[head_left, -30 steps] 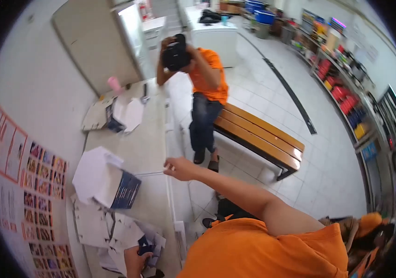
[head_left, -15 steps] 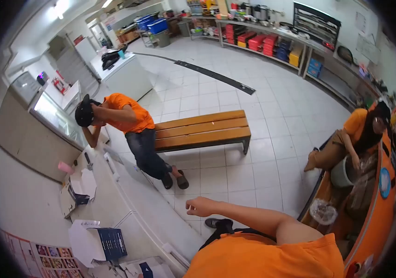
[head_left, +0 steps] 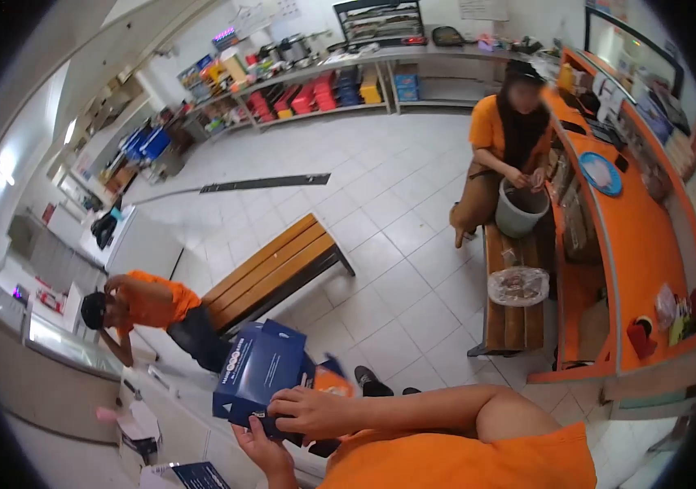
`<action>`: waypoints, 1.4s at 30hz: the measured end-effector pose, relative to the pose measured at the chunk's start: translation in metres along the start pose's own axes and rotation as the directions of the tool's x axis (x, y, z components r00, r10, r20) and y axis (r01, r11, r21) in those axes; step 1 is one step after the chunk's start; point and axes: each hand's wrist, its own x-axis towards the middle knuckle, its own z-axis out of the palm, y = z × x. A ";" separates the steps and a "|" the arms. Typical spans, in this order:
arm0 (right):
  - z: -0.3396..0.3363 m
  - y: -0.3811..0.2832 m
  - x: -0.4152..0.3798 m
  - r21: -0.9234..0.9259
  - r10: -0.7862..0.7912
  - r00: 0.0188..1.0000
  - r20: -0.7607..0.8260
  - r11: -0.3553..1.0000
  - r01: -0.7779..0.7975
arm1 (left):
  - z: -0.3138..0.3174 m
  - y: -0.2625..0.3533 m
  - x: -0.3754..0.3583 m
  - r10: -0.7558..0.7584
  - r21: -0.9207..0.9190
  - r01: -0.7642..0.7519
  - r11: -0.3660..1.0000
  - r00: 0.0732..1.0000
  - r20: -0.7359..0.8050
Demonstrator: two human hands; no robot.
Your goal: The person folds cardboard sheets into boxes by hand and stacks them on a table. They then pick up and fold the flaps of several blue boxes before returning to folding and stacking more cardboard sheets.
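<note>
The setting is a shop interior with a white tiled floor (head_left: 381, 179), shelving (head_left: 315, 81) loaded with red and coloured containers along the far wall, and an orange counter (head_left: 633, 244) on the right side. A wooden bench (head_left: 275, 269) stands near the middle of the floor.

In the lower centre of the view, both hands hold a dark blue box (head_left: 260, 371) in front of an orange-shirted torso. The right hand (head_left: 311, 411) lies across the lower front of the box, fingers curled over its edge. The left hand (head_left: 262, 444) supports the box from below, palm up, fingers closed against the underside. The box is tilted, with one corner pointing up.

To the left, a person in an orange shirt (head_left: 148, 306) leans on a glass display case (head_left: 55, 346), one hand at the head. At the counter, a second person in orange (head_left: 503, 138) bends over a grey bucket (head_left: 519, 212). A covered bowl (head_left: 517, 285) rests on a second bench (head_left: 511, 318) just below the bucket.
</note>
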 end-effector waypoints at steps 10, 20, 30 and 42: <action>-0.001 -0.023 -0.019 0.736 0.538 0.710 -0.455 0.676 -0.041 | 0.036 -0.003 -0.004 -0.134 -0.389 0.105 0.915 0.990 -0.049; -0.032 -0.039 -0.052 -0.244 0.142 0.963 -0.231 0.949 -0.198 | 0.048 -0.038 -0.010 -0.162 -0.314 0.230 0.921 0.960 0.226; -0.048 -0.044 -0.098 -0.164 0.390 0.779 -0.491 0.837 -0.523 | 0.053 -0.044 -0.017 -0.358 0.438 0.014 0.899 0.598 0.716; -0.047 -0.063 -0.124 0.157 0.585 0.750 0.310 0.746 -0.647 | 0.002 -0.029 -0.085 -0.435 0.442 0.191 0.877 0.708 0.557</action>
